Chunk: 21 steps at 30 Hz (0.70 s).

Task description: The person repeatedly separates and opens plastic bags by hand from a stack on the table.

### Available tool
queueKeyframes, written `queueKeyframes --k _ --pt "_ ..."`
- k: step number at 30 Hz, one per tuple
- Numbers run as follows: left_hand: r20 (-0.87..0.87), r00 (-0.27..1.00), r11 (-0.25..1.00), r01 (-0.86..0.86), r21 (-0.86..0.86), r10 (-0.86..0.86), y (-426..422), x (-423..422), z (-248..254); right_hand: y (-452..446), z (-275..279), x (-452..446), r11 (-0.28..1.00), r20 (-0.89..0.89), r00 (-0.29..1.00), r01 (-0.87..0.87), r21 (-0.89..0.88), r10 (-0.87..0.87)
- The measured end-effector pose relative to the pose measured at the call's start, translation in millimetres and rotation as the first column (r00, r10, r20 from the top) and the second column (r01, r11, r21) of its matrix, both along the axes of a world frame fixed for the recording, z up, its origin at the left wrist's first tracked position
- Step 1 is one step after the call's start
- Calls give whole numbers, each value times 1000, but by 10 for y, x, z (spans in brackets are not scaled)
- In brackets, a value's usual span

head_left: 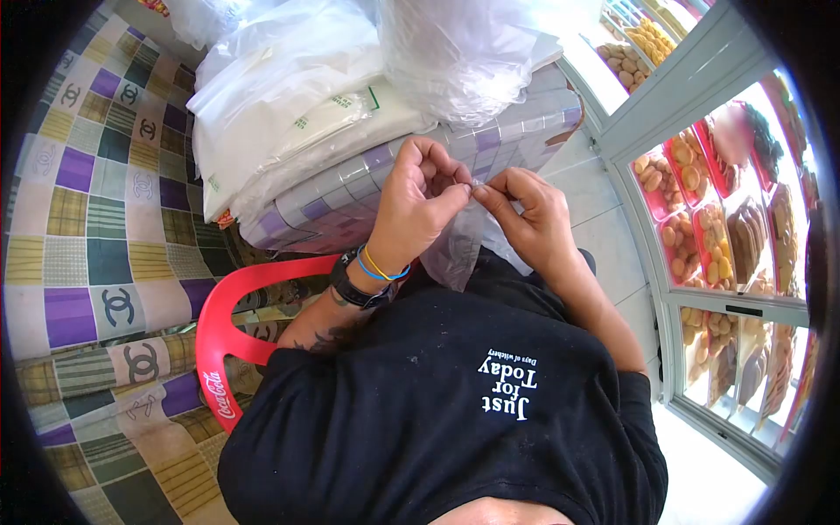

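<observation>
Tight work at the fingertips: a thin edge of clear plastic bag [455, 254] is being pinched by both hands at once. In the left hand [423, 188], thumb is brought against fingertip, the other fingers loosely curled; by the right hand [529, 213], the same edge is nipped in a closed grip just beside it. The bag is left hanging below, over the lap.

On the left wrist, a black watch [357, 282] is worn, with yellow and blue bands [381, 269]. Now the lettering: "Just for Today" and, smaller, "Days of witchery" are printed on the black shirt [420, 394], seen upside down. "Coca-Cola" is read on the red chair [207, 337]. Past the hands, the surface [328, 220] is piled with plastic bags [289, 96], their green print too small to be read. Interlocked Cs are repeated across the checked cloth [70, 315]; at right, baked goods [652, 178] are displayed behind glass.
</observation>
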<state>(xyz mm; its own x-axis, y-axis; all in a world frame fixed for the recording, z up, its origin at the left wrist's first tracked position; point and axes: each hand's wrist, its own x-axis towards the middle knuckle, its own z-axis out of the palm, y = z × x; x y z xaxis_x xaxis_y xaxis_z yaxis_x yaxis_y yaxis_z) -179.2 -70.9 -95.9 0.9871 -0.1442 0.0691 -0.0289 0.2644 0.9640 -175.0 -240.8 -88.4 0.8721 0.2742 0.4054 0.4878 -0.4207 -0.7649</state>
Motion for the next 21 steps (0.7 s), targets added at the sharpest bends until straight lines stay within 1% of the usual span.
queueKeyframes --k 5,6,9,11,14,15,17,18,21 --pt "34 994 995 -102 12 101 -51 32 -26 -52 -18 8 1000 -24 1000 -3 10 4" --pt "31 995 996 -91 10 90 -21 49 -23 -71 -18 9 1000 -26 1000 0 16 1" --pt "1 999 999 -40 29 40 83 68 10 -111 19 6 1000 -132 991 1 19 1" --pt "-39 999 997 9 72 -7 70 55 86 -107 -35 18 996 -217 976 18 84 1" --pt "88 992 980 75 182 -93 -27 41 13 -81 -112 27 986 -319 947 27 163 26" --pt "64 997 984 38 173 -50 -29 31 40 -76 -119 31 982 -347 937 29 187 39" --pt "12 999 987 -32 156 31 -49 23 111 -90 -86 23 978 -362 929 7 211 71" --pt "29 999 987 -41 156 37 -43 30 99 -97 -72 13 975 -372 924 -2 221 87" --pt "59 997 989 -62 137 54 -17 51 50 -86 -58 0 993 -252 966 -26 117 55"
